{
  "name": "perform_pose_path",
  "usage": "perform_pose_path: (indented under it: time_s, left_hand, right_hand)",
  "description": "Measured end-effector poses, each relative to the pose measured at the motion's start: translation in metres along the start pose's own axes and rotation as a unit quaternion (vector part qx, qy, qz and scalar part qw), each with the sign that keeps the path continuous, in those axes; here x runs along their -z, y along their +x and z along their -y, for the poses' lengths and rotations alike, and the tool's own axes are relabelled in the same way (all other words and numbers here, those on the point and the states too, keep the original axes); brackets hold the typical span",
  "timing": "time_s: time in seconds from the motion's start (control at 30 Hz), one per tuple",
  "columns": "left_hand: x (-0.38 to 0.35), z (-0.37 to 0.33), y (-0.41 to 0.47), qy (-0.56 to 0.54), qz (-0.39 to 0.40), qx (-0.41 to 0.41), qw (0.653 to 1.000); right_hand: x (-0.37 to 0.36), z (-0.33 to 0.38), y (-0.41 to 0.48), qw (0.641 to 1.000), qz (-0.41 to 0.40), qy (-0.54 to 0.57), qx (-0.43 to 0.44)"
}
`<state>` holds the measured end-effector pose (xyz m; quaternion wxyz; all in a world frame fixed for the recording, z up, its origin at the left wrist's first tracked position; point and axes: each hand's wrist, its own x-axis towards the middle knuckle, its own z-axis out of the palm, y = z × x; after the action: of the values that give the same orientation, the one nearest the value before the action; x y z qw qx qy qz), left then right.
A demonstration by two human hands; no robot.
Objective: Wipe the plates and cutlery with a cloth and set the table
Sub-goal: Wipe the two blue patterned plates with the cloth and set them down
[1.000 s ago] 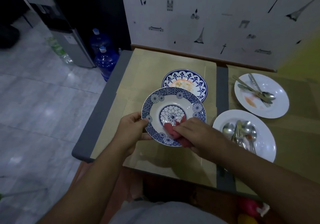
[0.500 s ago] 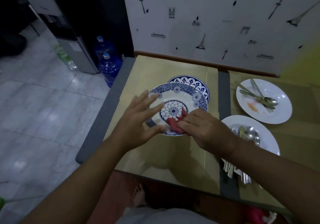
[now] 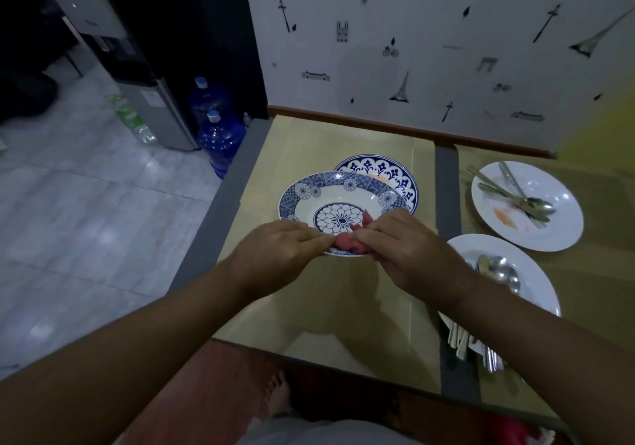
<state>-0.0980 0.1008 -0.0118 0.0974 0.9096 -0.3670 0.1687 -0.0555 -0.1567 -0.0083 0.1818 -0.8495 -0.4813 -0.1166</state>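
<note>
— Right hand [image 3: 409, 252] first: what has it got?

— Its fingers are curled tight round a bunched pink cloth [image 3: 347, 241], pressing it onto the near rim of the blue-patterned plate [image 3: 330, 200].

— And the left hand [image 3: 275, 255]?

— Just beside the right, knuckles up, fingers closed in a pinch on the same near rim, fingertips touching the cloth. The plate tilts up from that edge, its far side raised.

— Anything behind the hands?

— A second blue plate [image 3: 385, 169], partly hidden by the first, lying on the table [image 3: 309, 142].

— To the right of the right hand?

— A white plate [image 3: 536, 293] holding spoons [image 3: 498, 269], half covered by the right forearm, with handles poking over its near edge. Farther off, another white plate [image 3: 563, 211] carries more cutlery [image 3: 519, 200] and an orange smear.

— Left of the left hand?

— Past the table's edge, tiled floor and two blue water bottles [image 3: 220, 135].
</note>
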Motion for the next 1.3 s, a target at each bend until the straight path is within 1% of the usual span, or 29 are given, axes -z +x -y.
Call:
perform_pose_path:
  time_s: [0.13, 0.17, 0.2, 0.27, 0.3, 0.33, 0.4, 0.47, 0.53, 0.6, 0.73, 0.8, 0.9, 0.97, 1.07, 1.13, 1.2, 1.3]
  left_hand:
    - [-0.001, -0.004, -0.001, -0.036, -0.017, 0.039, 0.998]
    - [-0.001, -0.007, -0.001, -0.049, -0.017, 0.055, 0.997]
    - [0.0, -0.009, -0.002, -0.062, -0.023, 0.074, 0.995]
    - [0.002, -0.013, -0.001, -0.094, -0.055, 0.123, 0.986]
    - [0.004, -0.015, 0.001, -0.125, -0.08, 0.157, 0.976]
    - [0.006, -0.017, 0.004, -0.169, -0.106, 0.199, 0.959]
    - [0.01, -0.02, 0.008, -0.261, -0.138, 0.297, 0.908]
    - [0.013, -0.021, 0.01, -0.341, -0.147, 0.378, 0.848]
    - [0.016, -0.023, 0.011, -0.424, -0.155, 0.432, 0.78]
    - [0.016, -0.028, 0.01, -0.489, -0.16, 0.477, 0.712]
    - [0.007, -0.039, 0.006, -0.598, -0.169, 0.53, 0.577]
    - [0.003, -0.043, 0.003, -0.63, -0.16, 0.552, 0.523]
    - [-0.003, -0.045, -0.003, -0.659, -0.143, 0.563, 0.477]
    - [-0.006, -0.046, -0.009, -0.675, -0.15, 0.569, 0.445]
    - [-0.009, -0.044, -0.013, -0.691, -0.188, 0.572, 0.401]
    - [-0.01, -0.043, -0.014, -0.7, -0.215, 0.57, 0.373]
    - [-0.013, -0.043, -0.014, -0.699, -0.231, 0.576, 0.355]
    - [-0.019, -0.043, -0.014, -0.691, -0.239, 0.594, 0.336]
  right_hand:
    - [0.012, -0.001, 0.004, 0.997, 0.061, 0.03, -0.042]
    - [0.015, 0.0, 0.004, 0.996, 0.064, 0.04, -0.053]
    - [0.017, 0.001, 0.004, 0.996, 0.051, 0.044, -0.058]
    - [0.021, 0.0, 0.008, 0.996, -0.016, 0.037, -0.074]
    - [0.024, 0.0, 0.01, 0.993, -0.06, 0.032, -0.092]
    - [0.028, 0.0, 0.013, 0.988, -0.104, 0.027, -0.114]
    - [0.033, 0.004, 0.015, 0.973, -0.177, 0.016, -0.145]
    - [0.032, 0.015, 0.013, 0.969, -0.198, 0.024, -0.149]
    - [0.022, 0.026, 0.009, 0.973, -0.18, 0.041, -0.138]
    - [0.007, 0.035, 0.004, 0.98, -0.144, 0.058, -0.123]
    - [-0.013, 0.049, -0.006, 0.988, -0.095, 0.071, -0.096]
    - [-0.012, 0.047, -0.001, 0.99, -0.091, 0.068, -0.087]
    - [-0.005, 0.036, 0.018, 0.987, -0.102, 0.061, -0.109]
    - [-0.002, 0.025, 0.027, 0.978, -0.108, 0.069, -0.164]
    - [0.0, 0.012, 0.017, 0.953, -0.098, 0.105, -0.267]
    - [-0.002, 0.016, -0.001, 0.939, -0.096, 0.128, -0.304]
    - [-0.009, 0.032, -0.019, 0.937, -0.101, 0.138, -0.305]
    - [-0.022, 0.061, -0.028, 0.955, -0.1, 0.123, -0.249]
